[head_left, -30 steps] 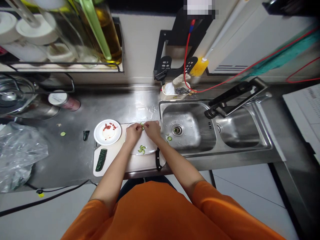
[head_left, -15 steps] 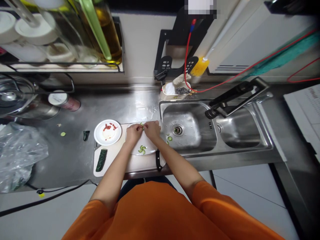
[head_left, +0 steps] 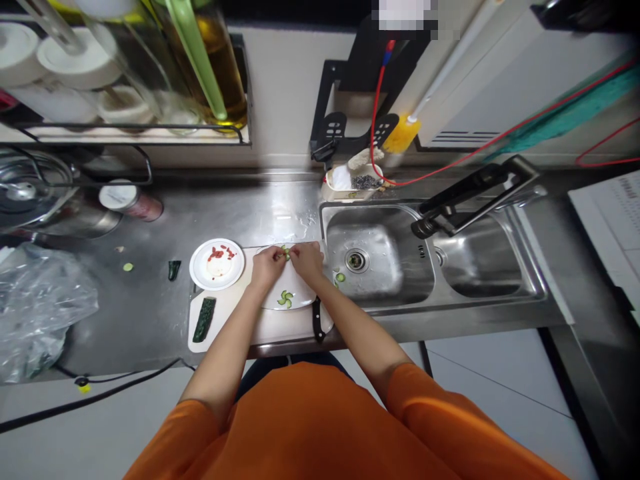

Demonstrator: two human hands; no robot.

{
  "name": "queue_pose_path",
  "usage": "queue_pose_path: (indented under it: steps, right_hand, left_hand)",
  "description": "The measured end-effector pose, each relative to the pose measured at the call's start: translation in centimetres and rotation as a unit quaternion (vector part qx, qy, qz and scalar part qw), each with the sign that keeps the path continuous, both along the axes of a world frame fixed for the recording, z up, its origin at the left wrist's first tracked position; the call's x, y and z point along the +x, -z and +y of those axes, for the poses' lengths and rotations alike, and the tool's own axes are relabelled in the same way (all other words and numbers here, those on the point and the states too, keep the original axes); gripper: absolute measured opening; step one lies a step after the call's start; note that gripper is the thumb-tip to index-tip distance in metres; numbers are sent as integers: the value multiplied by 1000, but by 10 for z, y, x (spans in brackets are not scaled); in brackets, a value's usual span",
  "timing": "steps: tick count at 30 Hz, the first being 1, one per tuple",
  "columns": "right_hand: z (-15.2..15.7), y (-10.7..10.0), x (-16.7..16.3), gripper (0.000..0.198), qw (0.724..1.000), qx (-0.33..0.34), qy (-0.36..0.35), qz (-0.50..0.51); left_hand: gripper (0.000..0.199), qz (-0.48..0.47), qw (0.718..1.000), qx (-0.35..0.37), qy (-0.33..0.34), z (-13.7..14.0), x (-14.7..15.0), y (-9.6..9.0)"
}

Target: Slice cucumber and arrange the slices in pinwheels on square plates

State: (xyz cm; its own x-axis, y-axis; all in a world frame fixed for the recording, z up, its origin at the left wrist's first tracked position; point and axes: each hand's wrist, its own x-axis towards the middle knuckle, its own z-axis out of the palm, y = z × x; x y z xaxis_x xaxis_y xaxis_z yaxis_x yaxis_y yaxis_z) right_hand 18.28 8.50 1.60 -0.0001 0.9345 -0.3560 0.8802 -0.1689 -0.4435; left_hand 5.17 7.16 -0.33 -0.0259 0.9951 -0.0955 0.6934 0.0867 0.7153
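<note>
Green slices (head_left: 286,252) between left hand (head_left: 267,264) and right hand (head_left: 307,261), fingers (head_left: 281,254) curled inward, hold unclear.

Left hand (head_left: 267,267) and right hand (head_left: 307,261) curl close together.

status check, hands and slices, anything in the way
Left hand and right hand together at far-edge cucumber slices, grip unclear. Near-edge slices fanned on white plate. Black knife handle close by right forearm.

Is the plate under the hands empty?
Not empty: the plate holds green slices near its front edge, and more green pieces show between the left hand and right hand.
</note>
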Motion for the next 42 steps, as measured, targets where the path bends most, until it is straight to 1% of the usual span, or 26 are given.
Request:
queue_pose_path:
  steps: [8, 18, 25, 28, 31, 42]
  right_hand:
    - [-1, 4, 1, 22, 1000, 14, 3, 2]
    - [0, 3, 0, 20, 999, 12, 9, 30]
    - [2, 6, -1, 20, 998, 10, 33, 55]
    - [4, 7, 1, 20, 997, 8, 38, 72]
    - [5, 6, 2, 21, 998, 7, 30, 63]
    - [4, 6, -2, 25, 1000, 7, -19, -11]
  left_hand:
    - [11, -10, 1000, -6, -16, 0, -1, 3]
    - [8, 5, 1000, -3, -13, 3, 2, -5]
    - [16, -24, 999, 15, -25, 2, 0, -4]
    - [17, -36, 999, 19, -14, 1, -4, -3]
    - [17, -41, 999, 13, 4, 2, -7, -2]
    - [16, 4, 1000, -26, -9, 7, -4, 4]
